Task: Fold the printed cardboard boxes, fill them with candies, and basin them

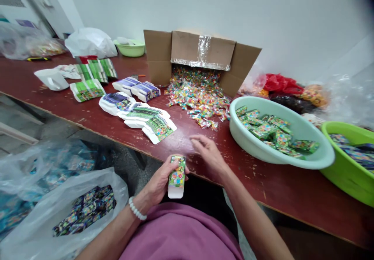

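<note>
My left hand [162, 180] is wrapped round a small green printed carton [177, 174], held upright over my lap by the table's front edge. A white flap sticks out at the carton's lower end. Just right of it, my right hand [208, 153] hovers above the table edge, fingers loosely bent and apart, with nothing visible in them. Beyond my hands lie overlapping flat green and purple cartons [146, 116]. Small wrapped candies [198, 100] spill toward me from a cardboard box [157, 57] lying on its side.
A pale blue basin [254, 147] of filled green cartons stands at right, beside a lime green basin [344, 174] of dark packs. Stacked flat cartons [87, 90] lie at left. On the floor, a plastic bag [35, 236] holds dark cartons. Red and clear bags sit against the wall.
</note>
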A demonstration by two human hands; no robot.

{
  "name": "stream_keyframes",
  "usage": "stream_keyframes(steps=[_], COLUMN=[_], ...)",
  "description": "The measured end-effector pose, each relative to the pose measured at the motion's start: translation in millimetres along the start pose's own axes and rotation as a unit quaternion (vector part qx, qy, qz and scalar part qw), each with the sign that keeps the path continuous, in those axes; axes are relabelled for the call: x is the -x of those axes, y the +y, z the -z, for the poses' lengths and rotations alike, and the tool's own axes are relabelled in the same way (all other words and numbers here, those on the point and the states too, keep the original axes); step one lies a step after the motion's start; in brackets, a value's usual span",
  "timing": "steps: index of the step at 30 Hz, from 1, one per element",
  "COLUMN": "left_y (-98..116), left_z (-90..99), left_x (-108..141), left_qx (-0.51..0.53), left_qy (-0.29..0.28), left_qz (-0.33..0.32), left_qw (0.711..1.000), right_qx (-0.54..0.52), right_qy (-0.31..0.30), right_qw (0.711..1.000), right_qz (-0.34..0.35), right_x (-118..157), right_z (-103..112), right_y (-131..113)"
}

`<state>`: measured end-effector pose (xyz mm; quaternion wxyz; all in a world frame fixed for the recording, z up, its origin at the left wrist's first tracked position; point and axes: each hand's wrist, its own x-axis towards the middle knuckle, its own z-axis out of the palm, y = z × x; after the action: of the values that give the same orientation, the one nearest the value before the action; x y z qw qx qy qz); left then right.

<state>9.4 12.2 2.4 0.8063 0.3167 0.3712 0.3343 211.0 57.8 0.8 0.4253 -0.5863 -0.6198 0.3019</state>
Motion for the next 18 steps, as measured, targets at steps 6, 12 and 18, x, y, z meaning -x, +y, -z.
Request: stream_keyframes(steps=[6, 12, 18], left_y=[-14.6, 21.8, 33.8], left_z=[36.2, 81.1, 91.7], left_x=[17.7, 37.3, 41.2], left_qx=[-0.047, -0.321, -0.433], left_qy=[-0.033, -0.047, -0.105], left_qz=[0.065, 0.075, 0.088], left_qw=[0.996, 0.943, 0.891], right_qx=[0.12, 0.091, -0.028], right_qy=[0.174, 0.147, 0.13], right_qw=[0.972, 0.966, 0.964], right_qz=[-0.108, -0.19, -0.231], right_x=[-79.7, -94.0, -78.9], right_z=[53.4, 64.5, 60.0], right_y=[58.6, 86.1, 77.9])
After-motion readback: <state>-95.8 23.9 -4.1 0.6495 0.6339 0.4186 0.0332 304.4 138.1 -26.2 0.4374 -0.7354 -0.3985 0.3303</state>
